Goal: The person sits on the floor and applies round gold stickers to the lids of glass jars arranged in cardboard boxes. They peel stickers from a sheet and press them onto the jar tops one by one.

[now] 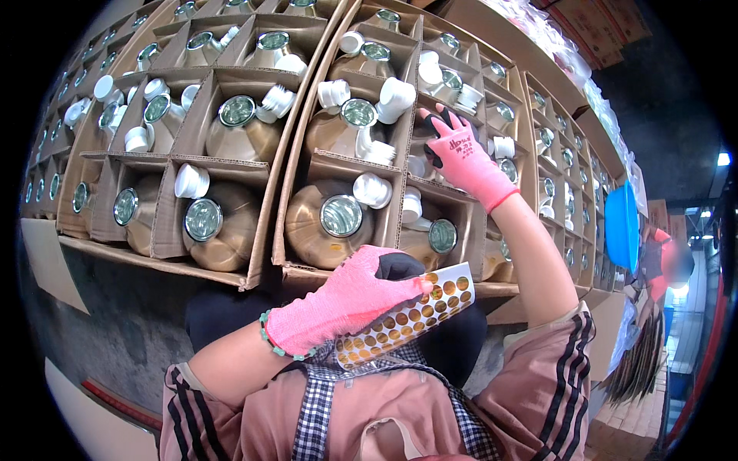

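Observation:
My left hand (350, 300), in a pink glove with a dark palm, is closed on a white sheet of round gold stickers (403, 316), one bare fingertip lying at its upper edge. My right hand (461, 157), gloved the same way, reaches over a divided carton with its dark-tipped fingers apart. Beneath it is a compartment whose contents it partly hides. Just left of it stands a gold-brown bulbous vessel with a shiny round mouth (359, 114), with white threaded plastic caps (396, 100) around it. Nearer me sits another gold-brown vessel (327, 227), a white cap (372, 190) at its shoulder.
More divided cartons of such vessels (238, 142) extend left and right, cardboard dividers (357, 165) between them. A blue basin (621, 227) is at the right, near another person (657, 261). Clear plastic wrapping (538, 31) lies along the far side. Flat cardboard (54, 265) rests at left.

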### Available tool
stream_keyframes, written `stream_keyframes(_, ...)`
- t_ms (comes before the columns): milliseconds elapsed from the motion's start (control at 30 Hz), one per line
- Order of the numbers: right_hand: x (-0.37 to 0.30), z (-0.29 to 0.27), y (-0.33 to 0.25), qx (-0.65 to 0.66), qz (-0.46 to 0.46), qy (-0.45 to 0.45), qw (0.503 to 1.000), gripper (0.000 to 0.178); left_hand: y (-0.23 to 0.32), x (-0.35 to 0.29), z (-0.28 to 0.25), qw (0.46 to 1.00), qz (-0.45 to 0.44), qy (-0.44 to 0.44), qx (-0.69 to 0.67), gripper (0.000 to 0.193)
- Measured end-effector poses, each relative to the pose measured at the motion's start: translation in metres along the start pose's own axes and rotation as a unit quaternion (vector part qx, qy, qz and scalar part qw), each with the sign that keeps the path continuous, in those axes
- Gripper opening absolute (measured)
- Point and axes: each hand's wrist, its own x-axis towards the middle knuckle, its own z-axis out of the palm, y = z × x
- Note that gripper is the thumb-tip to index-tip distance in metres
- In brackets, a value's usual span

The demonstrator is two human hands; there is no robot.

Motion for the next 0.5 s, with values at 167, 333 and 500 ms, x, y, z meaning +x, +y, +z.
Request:
stream_keyframes(167,0.001,-0.005,-0.001,0.020,0.018,0.061,0.998,0.023,-0.003,0.000,0.000,1.000,0.011,0.003,0.002,0.029)
stream_keyframes(333,-0.026,-0.054,-0.014,0.377,0.167,0.258,0.874,0.027,0.001,0.000,-0.002,1.000,0.006,0.013,0.015,0.027)
stream_keyframes(500,-0.083,-0.123,-0.075,0.456,0.101,0.093,0.879,0.020,-0.005,0.000,0.002,0.998,0.056,0.029,-0.009,0.026)
